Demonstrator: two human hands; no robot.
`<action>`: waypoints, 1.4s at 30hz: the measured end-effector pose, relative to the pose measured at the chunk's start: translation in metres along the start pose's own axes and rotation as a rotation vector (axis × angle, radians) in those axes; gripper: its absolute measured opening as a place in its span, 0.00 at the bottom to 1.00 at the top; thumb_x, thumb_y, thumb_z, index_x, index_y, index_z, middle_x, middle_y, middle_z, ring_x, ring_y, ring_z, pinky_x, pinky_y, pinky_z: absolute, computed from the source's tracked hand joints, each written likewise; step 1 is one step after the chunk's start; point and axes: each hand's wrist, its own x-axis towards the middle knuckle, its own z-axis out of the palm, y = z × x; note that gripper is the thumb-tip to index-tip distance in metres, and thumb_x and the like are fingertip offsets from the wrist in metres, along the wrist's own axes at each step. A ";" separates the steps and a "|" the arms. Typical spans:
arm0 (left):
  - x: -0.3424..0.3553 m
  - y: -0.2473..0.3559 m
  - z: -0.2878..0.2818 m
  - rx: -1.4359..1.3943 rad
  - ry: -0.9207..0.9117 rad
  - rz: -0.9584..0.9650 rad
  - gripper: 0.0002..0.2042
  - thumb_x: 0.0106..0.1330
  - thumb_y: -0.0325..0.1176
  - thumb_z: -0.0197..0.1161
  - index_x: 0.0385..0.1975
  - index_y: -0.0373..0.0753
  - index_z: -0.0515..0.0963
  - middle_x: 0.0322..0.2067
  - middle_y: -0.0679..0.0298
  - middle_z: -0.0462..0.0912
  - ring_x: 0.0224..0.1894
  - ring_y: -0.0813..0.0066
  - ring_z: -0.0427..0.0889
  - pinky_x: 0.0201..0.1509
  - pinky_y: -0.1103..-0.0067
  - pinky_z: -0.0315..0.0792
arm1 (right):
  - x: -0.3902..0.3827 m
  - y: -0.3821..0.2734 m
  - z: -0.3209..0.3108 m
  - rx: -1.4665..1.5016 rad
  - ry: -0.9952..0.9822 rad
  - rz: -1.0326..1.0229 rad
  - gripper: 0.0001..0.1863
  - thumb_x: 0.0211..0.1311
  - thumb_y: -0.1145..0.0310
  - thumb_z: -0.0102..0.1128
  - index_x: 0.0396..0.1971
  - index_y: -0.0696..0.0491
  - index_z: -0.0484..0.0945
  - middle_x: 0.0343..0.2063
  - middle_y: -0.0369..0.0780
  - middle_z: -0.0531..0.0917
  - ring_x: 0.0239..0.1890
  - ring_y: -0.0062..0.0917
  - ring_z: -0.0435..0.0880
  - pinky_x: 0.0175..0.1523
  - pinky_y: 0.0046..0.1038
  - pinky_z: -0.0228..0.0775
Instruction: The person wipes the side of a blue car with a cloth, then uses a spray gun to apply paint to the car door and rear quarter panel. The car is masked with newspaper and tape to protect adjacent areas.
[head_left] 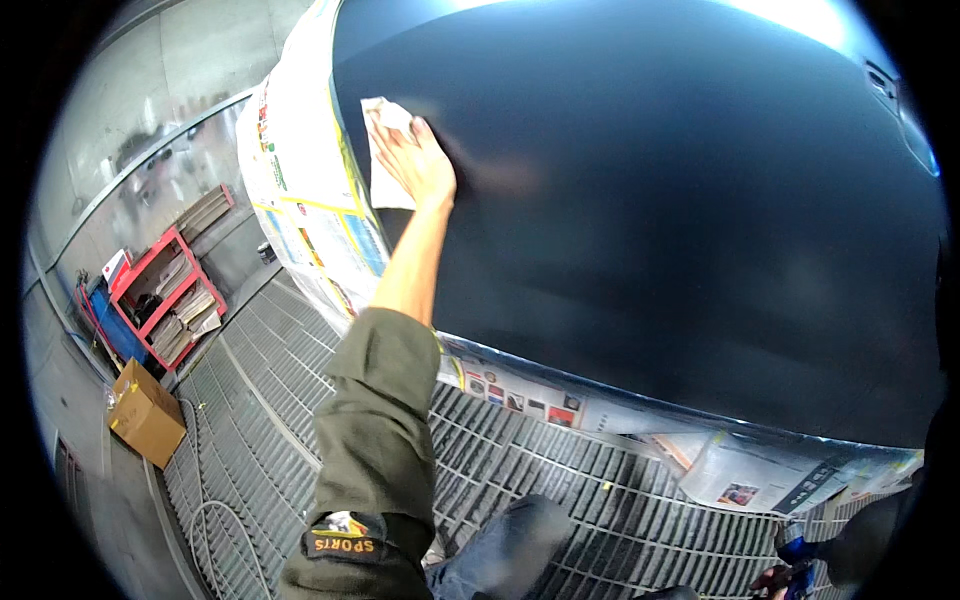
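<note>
My left hand (418, 170) lies against a large dark car body panel (640, 220), near its left edge. A white wiping cloth (391, 195) is pressed under the palm and long fingers, partly covered by them. At the lower right rim, part of my right hand (770, 580) shows, its fingers curled by a black and blue object (797, 552). Most of that object is in shadow, so its kind is unclear. Printed newspaper (305, 190) masks the edge left of the panel, and more masking paper (750, 475) runs below it.
Slatted metal grating (610, 530) forms the floor. At the left stand a red shelf (160, 290) with stacked papers and a cardboard box (146, 412). A thin hose (200, 515) lies on the grating. My knee (515, 540) is below the panel; a handle (882, 85) sits at its upper right.
</note>
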 end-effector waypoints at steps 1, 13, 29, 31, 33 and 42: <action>0.023 -0.014 0.003 0.001 -0.011 0.019 0.33 0.72 0.51 0.40 0.69 0.35 0.50 0.71 0.50 0.47 0.74 0.54 0.41 0.73 0.60 0.36 | -0.002 0.004 0.008 -0.007 0.010 -0.002 0.24 0.60 0.55 0.63 0.45 0.60 0.74 0.34 0.41 0.82 0.20 0.21 0.79 0.20 0.21 0.70; 0.128 -0.052 -0.001 0.115 -0.066 0.292 0.31 0.72 0.50 0.38 0.65 0.29 0.59 0.67 0.43 0.55 0.71 0.50 0.48 0.74 0.64 0.40 | -0.033 0.039 0.075 -0.042 0.046 -0.025 0.25 0.59 0.54 0.64 0.45 0.61 0.73 0.34 0.43 0.81 0.20 0.23 0.80 0.20 0.23 0.72; -0.181 0.100 -0.006 -0.317 -0.207 0.001 0.39 0.63 0.56 0.54 0.67 0.34 0.55 0.68 0.48 0.53 0.71 0.52 0.49 0.73 0.59 0.40 | -0.053 0.056 0.074 -0.123 0.101 -0.060 0.27 0.58 0.53 0.65 0.44 0.62 0.72 0.35 0.45 0.80 0.21 0.25 0.80 0.19 0.25 0.74; -0.225 0.145 0.001 -0.478 -0.456 0.355 0.40 0.55 0.50 0.63 0.67 0.42 0.58 0.70 0.57 0.54 0.73 0.61 0.49 0.73 0.59 0.39 | -0.051 0.054 0.079 -0.125 0.061 -0.063 0.27 0.57 0.53 0.65 0.44 0.62 0.72 0.35 0.45 0.80 0.21 0.26 0.80 0.19 0.25 0.74; -0.267 0.168 0.006 -0.596 -0.502 0.760 0.37 0.54 0.47 0.63 0.67 0.50 0.61 0.69 0.62 0.58 0.72 0.65 0.53 0.75 0.65 0.41 | -0.051 0.056 0.077 -0.123 0.074 -0.069 0.27 0.57 0.53 0.65 0.44 0.62 0.72 0.35 0.46 0.80 0.21 0.26 0.81 0.19 0.26 0.75; -0.071 -0.121 -0.044 -0.075 -0.090 -0.026 0.34 0.72 0.49 0.46 0.65 0.23 0.52 0.66 0.40 0.53 0.68 0.45 0.53 0.73 0.62 0.40 | -0.053 0.063 0.049 -0.014 0.102 -0.081 0.28 0.56 0.53 0.65 0.43 0.63 0.72 0.35 0.47 0.80 0.21 0.28 0.81 0.19 0.27 0.76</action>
